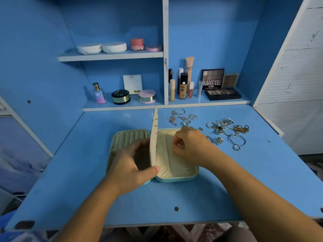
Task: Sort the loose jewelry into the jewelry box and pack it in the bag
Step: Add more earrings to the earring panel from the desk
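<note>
An open jewelry box (176, 178) with a mint shell and cream lining lies on the blue desk. Its left half has ring rolls (130, 137). A cream middle flap (153, 137) stands upright, with small earrings pinned along it. My left hand (129, 165) grips the flap's near edge between thumb and fingers. My right hand (190, 145) hovers over the right half with curled fingers, pinching something small that I cannot make out. Loose jewelry lies to the right: a heap of chains (181, 117) and a spread of bangles, rings and chains (229, 131). No bag is in view.
Shelves behind the desk hold cosmetics: a perfume bottle (99, 93), powder jars (121, 96), foundation bottles (182, 86) and eyeshadow palettes (222, 94). Round compacts (102, 48) sit on the upper shelf. The desk's front edge (157, 223) runs near my forearms.
</note>
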Available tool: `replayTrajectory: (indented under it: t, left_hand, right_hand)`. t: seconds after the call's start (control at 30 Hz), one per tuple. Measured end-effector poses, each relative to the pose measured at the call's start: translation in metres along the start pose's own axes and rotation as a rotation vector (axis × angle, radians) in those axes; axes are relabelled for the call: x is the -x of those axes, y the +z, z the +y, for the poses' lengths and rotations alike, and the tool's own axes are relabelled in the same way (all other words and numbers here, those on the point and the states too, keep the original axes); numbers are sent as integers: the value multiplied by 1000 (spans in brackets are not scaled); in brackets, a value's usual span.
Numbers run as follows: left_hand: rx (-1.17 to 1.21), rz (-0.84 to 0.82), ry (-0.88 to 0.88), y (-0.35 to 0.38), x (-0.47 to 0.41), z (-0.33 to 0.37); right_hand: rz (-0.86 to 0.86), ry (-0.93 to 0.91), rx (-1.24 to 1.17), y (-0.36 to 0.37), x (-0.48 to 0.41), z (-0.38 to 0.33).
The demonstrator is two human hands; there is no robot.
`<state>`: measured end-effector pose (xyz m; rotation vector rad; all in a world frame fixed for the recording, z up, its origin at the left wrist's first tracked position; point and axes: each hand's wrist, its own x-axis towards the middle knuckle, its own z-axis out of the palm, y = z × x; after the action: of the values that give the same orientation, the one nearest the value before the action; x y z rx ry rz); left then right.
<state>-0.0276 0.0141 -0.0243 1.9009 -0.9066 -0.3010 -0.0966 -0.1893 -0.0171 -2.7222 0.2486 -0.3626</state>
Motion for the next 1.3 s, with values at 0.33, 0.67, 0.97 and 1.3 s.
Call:
replayTrajectory:
  t: [0.33, 0.67, 0.97, 1.3]
  left_hand:
    - [-15, 1, -7, 0, 0, 1]
    - [-9, -5, -17, -1, -1, -2]
    - [-12, -6, -18, 0, -1, -3]
    - [0, -16, -20, 0, -2, -4]
  right_hand:
    - [114, 141, -661, 15, 1, -24]
    - [89, 130, -787, 17, 3, -25]
    - [122, 156, -823, 18, 3, -25]
    - [122, 162, -847, 21, 3, -29]
